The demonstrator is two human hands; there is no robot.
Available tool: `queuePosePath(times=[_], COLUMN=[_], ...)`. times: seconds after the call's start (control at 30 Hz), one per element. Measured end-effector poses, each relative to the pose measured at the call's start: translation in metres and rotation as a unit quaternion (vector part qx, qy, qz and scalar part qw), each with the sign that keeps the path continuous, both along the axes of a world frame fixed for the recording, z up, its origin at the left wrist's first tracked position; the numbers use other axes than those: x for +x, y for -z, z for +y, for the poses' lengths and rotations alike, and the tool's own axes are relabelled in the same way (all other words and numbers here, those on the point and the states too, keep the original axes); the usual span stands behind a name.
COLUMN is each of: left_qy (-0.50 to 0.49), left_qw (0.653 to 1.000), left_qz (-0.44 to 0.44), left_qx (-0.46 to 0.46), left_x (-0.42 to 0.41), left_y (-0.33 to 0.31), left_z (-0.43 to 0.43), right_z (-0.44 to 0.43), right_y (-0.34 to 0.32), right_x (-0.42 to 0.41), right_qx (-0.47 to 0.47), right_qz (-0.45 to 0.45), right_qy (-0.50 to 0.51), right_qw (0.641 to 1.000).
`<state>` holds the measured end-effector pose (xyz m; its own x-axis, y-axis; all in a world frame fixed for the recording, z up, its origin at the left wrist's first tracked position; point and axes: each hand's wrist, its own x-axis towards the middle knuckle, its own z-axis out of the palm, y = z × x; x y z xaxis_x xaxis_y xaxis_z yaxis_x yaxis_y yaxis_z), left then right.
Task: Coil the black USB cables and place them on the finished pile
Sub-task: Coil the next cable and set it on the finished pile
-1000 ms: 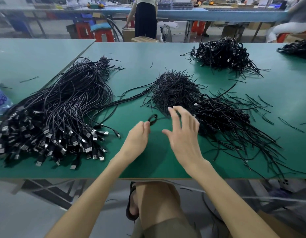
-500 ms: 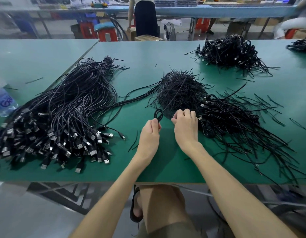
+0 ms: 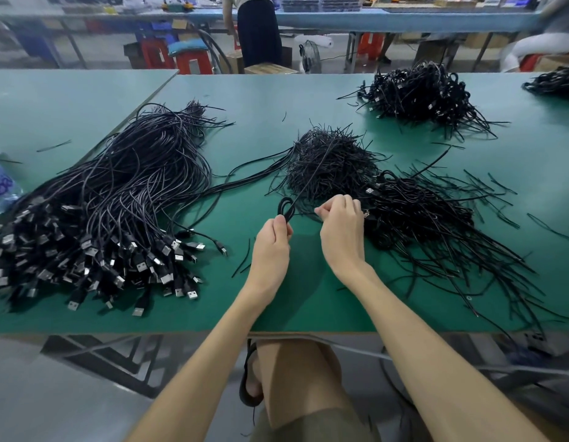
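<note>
My left hand (image 3: 272, 247) pinches a small coiled black USB cable (image 3: 285, 208), its loop sticking up above my fingers. My right hand (image 3: 342, 229) is curled beside it and pinches a thin black tie strand that runs from the heap of short ties (image 3: 329, 162) toward the coil. A big bundle of uncoiled USB cables (image 3: 101, 215) lies on the left of the green table (image 3: 264, 103), plugs toward me. The pile of coiled cables (image 3: 417, 215) spreads just right of my right hand.
A second heap of coiled cables (image 3: 420, 92) lies at the far right, another (image 3: 557, 82) at the right edge. A plastic water bottle (image 3: 2, 186) stands at the left edge. Loose tie strands are scattered to the right. A person stands beyond the table.
My right hand went from spread open above the tie heap to curled on a tie strand. Both hands moved a little away from me, the left still holding the coil.
</note>
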<state>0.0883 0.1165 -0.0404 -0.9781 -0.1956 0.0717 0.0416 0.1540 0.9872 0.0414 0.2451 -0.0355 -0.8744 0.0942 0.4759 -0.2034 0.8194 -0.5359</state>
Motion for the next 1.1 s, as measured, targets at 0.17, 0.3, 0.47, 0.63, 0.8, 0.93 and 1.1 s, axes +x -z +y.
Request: queuePosePath(times=[0.17,0.3,0.47,0.63,0.8,0.93,1.1], left_qy=[-0.006,-0.052,-0.096,-0.066,-0.036,-0.048,-0.043], left_qw=[1.0,0.997,0.985,0.989,0.999,0.999,0.999], left_qz=[-0.005,-0.029,-0.08,-0.039,-0.009,-0.004,-0.015], left_qx=[0.008,-0.053,-0.12,-0.128,-0.013,-0.005,0.004], left_x=[0.0,-0.005,-0.015,-0.013,-0.009,-0.009,-0.005], left_y=[-0.003,-0.003,-0.006,-0.003,0.003,0.002,-0.001], left_z=[0.002,0.006,0.012,0.014,0.007,0.007,0.006], right_z=[0.005,0.004,0.002,0.0,-0.001,-0.001,0.0], right_y=[-0.002,-0.003,-0.006,-0.005,0.0,0.002,-0.001], right_x=[-0.001,0.002,0.008,0.01,0.008,0.008,0.011], right_qx=[-0.164,-0.193,-0.21,-0.118,-0.091,-0.064,-0.097], right_qz=[-0.01,0.015,0.084,0.01,-0.073,-0.075,-0.103], right_qy=[-0.058,-0.096,-0.072,-0.151,-0.18,-0.192,-0.185], right_qw=[0.985,0.976,0.971,0.981,0.977,0.976,0.972])
